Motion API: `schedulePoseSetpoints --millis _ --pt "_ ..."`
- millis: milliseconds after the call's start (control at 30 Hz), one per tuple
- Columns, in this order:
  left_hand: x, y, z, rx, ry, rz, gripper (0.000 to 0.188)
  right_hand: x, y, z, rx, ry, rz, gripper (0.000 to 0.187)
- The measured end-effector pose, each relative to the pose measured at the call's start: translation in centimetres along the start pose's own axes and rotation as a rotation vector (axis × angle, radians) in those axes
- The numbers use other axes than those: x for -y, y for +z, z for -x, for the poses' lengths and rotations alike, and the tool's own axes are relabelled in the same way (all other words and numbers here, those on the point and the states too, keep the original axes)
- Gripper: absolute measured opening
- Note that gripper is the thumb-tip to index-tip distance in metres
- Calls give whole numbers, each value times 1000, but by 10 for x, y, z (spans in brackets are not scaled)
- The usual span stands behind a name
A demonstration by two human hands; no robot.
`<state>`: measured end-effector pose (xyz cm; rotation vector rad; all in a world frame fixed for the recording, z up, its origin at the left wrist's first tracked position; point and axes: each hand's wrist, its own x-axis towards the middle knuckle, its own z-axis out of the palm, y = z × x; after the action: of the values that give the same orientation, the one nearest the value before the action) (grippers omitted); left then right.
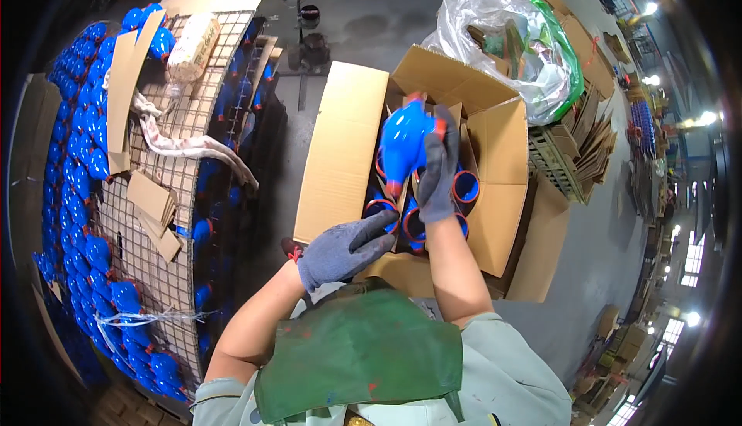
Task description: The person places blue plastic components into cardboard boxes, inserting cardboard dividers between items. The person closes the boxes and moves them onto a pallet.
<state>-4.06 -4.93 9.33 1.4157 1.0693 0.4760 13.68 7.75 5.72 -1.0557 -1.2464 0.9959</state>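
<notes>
Blue plastic toy above open box, clamped in gloved right hand; left hand spread, resting at box edge. Probably light, hollow, glossy-slick; best gripped around narrow red-rimmed neck.

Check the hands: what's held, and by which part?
Right hand grips the blue part by its right side, near the wide upper end, over the open box. Left hand holds nothing; its fingers rest at the box's near edge.
</notes>
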Motion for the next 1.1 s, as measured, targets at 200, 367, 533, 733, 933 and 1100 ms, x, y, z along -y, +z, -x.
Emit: schedulePoseSetpoints --millis 200,367,533,733,933,1100 --pt "37 2 55 -359 -173 163 48 -70 -17 -69 7 -546 907 71" --pt "116 -42 195 -1055 -275 -47 46 -132 -31 -106 595 4 877 56" --pt "183 -93 419 -1822 -942 -936 66 -135 -11 -90 501 -593 995 39" --pt "254 -164 519 -1770 -1586 -296 99 -76 58 87 695 -417 1124 59" --pt "233 -243 541 -1769 -492 -394 48 -75 72 105 688 -377 1272 62" --pt "100 -352 459 -1635 164 -320 48 -77 71 106 672 -384 1253 62"
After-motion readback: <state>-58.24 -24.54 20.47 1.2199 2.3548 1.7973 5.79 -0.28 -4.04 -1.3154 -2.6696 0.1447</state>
